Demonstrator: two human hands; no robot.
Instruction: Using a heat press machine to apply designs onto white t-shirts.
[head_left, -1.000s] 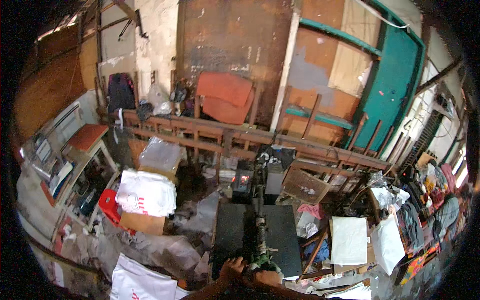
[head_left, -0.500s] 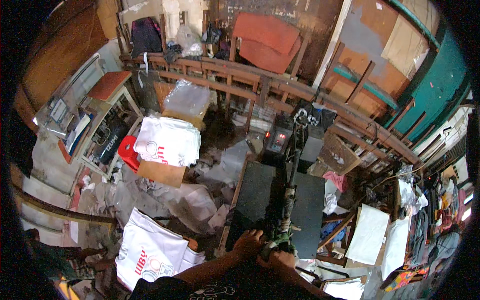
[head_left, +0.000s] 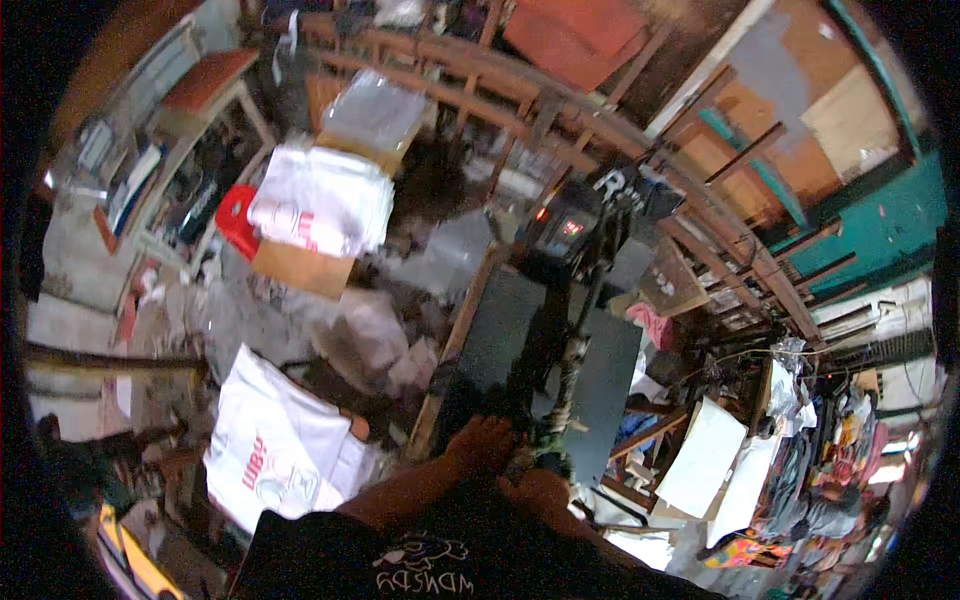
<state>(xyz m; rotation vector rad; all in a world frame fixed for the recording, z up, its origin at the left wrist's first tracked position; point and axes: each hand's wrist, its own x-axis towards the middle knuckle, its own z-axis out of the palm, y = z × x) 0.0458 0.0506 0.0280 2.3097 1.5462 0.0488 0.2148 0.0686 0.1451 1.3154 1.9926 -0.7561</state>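
A dark flat-plated press (head_left: 600, 385) stands in front of me, its long lever (head_left: 573, 370) running toward me with cloth or tape wound round its near part. My right hand (head_left: 540, 490) is closed round the lever's near end. Just to its left, my left hand (head_left: 482, 442) has its fingers curled at the same handle, over the dark plate; shadow hides part of the grip. A control box (head_left: 560, 228) with red lit digits sits behind the press. To the left lie a near pile of printed white T-shirts (head_left: 280, 440) and a farther stack of white T-shirts (head_left: 325, 200).
A wooden rail (head_left: 480, 60) runs along the back. Left stands a small table (head_left: 205, 85) with a brown top; a red bundle (head_left: 237, 220) lies beside the far stack. White sheets (head_left: 702, 455) rest at right, near hanging clothes (head_left: 820, 470). Crumpled plastic covers the floor.
My view has tilted and shifted, so the room sits higher and turned in the picture, with some blur. Both hands remain at the lever's near end.
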